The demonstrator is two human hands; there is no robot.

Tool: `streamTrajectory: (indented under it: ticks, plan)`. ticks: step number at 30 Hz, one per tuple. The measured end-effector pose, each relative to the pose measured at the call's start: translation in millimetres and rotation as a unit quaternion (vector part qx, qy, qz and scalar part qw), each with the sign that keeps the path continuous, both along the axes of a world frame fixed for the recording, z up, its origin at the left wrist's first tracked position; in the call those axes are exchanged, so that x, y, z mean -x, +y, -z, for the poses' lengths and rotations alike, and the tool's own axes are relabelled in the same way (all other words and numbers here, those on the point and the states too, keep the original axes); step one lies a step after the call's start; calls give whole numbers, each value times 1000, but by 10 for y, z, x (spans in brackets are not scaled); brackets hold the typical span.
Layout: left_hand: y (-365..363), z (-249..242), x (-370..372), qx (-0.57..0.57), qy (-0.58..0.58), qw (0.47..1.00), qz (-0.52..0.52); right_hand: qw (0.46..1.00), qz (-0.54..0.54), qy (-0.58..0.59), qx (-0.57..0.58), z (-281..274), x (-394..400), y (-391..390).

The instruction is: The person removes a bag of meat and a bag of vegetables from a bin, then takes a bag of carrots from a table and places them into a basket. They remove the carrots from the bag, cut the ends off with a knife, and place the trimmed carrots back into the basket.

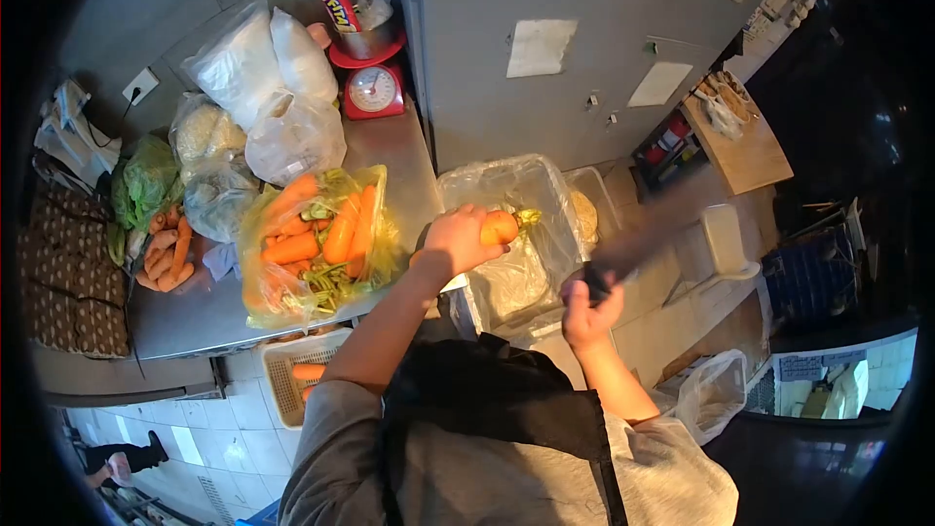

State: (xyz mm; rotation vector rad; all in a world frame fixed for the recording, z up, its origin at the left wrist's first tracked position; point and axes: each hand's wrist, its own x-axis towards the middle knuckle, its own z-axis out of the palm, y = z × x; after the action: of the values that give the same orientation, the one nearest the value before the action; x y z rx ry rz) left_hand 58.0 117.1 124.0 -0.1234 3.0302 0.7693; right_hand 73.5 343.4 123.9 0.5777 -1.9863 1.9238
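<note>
Red packet [339, 12] reads “FITA”

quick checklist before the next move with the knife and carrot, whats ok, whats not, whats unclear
1. Carrot gripped: ok, the left hand is closed around it, leafy end showing.
2. Knife gripped: ok, the right hand holds its handle.
3. Blade clear of the left hand: ok, it points away and stands apart.
4. Which way the cutting edge faces: cannot tell, the blade is blurred.
5. Leafy end over the plastic-lined tub: ok in this view; its height above the tub, cannot tell.
6. More carrots within sight: ok, several in the yellowish bag.
</note>
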Motion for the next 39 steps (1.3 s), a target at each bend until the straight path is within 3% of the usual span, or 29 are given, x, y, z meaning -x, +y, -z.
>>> streamTrajectory:
  ticks: [2,4,5,7,11,14,15,16,17,18,19,20,22,24,26,30,32,33,35,36,37,38,39]
  plan:
    - [65,-27,29,-24,31,999,-2,999,0,21,35,12,56,-37]
    - [92,-95,35,-22,41,999,13,958,37,19,-283,362,160,-53]
    - [100,-104,11,-24,45,999,14,887,1,-146,-437,627,150,39]
    - [72,-95,-35,-45,85,995,5,829,-29,-224,-511,1171,29,338]
    - [-6,-227,-362,-109,134,985,-8,816,-25,-195,-543,1853,52,777]
    - [-221,-267,-993,-176,60,983,0,800,-85,-184,-565,2259,290,1085]
    - [-343,-130,-1258,-211,35,977,-2,787,-81,-106,-603,2296,311,1168]
    - [-438,16,-1551,-251,13,968,-4,710,-99,-256,-649,2146,364,1128]
    - [-529,-3,-1862,-318,0,947,-52,688,-95,-287,-660,2257,390,1226]
    - [-641,244,-2144,-319,-124,934,-101,688,-131,-254,-667,2031,327,1193]
    - [-682,482,-2460,-322,-140,918,-185,650,-141,-285,-690,1912,316,1169]
    - [-708,733,-2773,-323,-155,897,-260,654,-120,-285,-690,2473,403,1569]
    - [-728,1366,-3340,-389,-175,777,-463,638,-113,-206,-733,2641,400,1784]
    - [-717,1963,-3694,-355,-131,662,-647,633,-136,-159,-746,2755,478,1894]
    - [-810,2639,-3927,-378,-60,564,-732,632,-150,-140,-747,2661,535,1810]
    - [-1006,2748,-3991,-401,-33,361,-841,656,-170,-232,-698,1556,218,604]
    - [-1065,3724,-4245,-303,-68,300,-902,693,-120,-249,-666,1512,236,468]
    - [-1144,3914,-4367,-270,-150,307,-900,674,-94,-283,-676,1608,318,531]
    - [-1211,3720,-4162,-150,-151,392,-895,680,-80,-223,-694,1530,288,532]
    - [-1274,3162,-3931,-65,-66,461,-883,682,-73,-195,-701,1511,266,530]
    - [-1431,2783,-3760,-42,90,510,-854,668,-50,-281,-688,1601,293,632]
    - [-1588,2410,-3598,-20,242,543,-804,682,-47,-278,-674,1658,259,723]
    - [-1756,1960,-3383,-60,368,544,-752,696,-45,-273,-663,1709,227,831]
